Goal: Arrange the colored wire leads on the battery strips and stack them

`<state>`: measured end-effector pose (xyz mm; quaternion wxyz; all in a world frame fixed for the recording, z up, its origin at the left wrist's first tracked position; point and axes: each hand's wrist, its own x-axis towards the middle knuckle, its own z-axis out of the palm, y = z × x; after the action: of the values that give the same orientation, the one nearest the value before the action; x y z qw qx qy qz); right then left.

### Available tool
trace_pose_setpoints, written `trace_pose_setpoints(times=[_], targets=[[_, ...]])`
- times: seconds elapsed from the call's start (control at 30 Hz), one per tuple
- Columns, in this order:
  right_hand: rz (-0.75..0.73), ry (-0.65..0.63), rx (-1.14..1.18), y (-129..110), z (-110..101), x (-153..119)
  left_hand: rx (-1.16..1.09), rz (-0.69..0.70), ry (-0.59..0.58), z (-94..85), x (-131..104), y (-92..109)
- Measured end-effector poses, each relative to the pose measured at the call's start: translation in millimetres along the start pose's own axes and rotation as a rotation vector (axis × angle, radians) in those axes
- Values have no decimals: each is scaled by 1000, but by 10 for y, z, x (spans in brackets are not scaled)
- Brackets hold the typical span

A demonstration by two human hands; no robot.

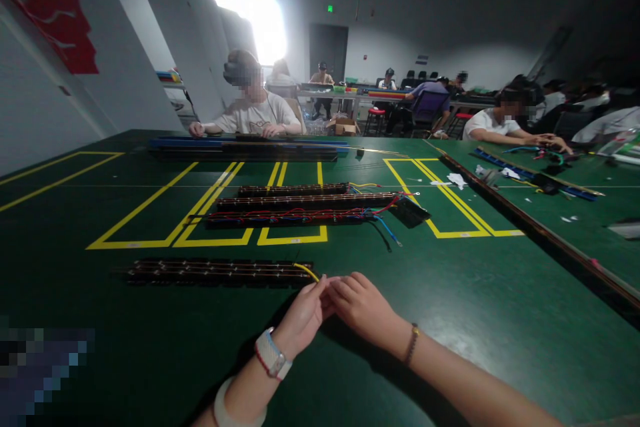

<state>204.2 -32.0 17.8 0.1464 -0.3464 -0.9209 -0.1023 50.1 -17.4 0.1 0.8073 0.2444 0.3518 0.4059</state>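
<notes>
A long black strip (220,272) with rows of thin metal rods lies flat on the near part of the green table. From its right end a short yellow wire (306,269) arcs up to my fingers. My left hand (304,317) pinches this wire near its end between thumb and fingers. Pressed up against those fingertips is my right hand (367,310), its fingers closed; whatever sits in them is hidden. Both hands are just past the right end of the strip, low over the table.
Several similar black strips (305,200) with red and blue wires lie farther out, across yellow tape outlines (295,240). A long dark bar (540,227) crosses the right side. A co-worker (260,110) sits opposite behind blue and black rails (245,150); another person (505,123) works at right.
</notes>
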Motion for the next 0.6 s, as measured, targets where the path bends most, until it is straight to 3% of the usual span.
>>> trace_pose_setpoints(times=[0.2, 0.47, 0.6], targets=[[96, 47, 52, -3, -240, -74, -1, -41, 9, -13, -6, 10], [28, -55, -47, -56, -180, -109, -8, -46, -10, 28, -13, 18], [70, -41, -90, 36, -287, -44, -72, -28, -20, 21, -4, 15]])
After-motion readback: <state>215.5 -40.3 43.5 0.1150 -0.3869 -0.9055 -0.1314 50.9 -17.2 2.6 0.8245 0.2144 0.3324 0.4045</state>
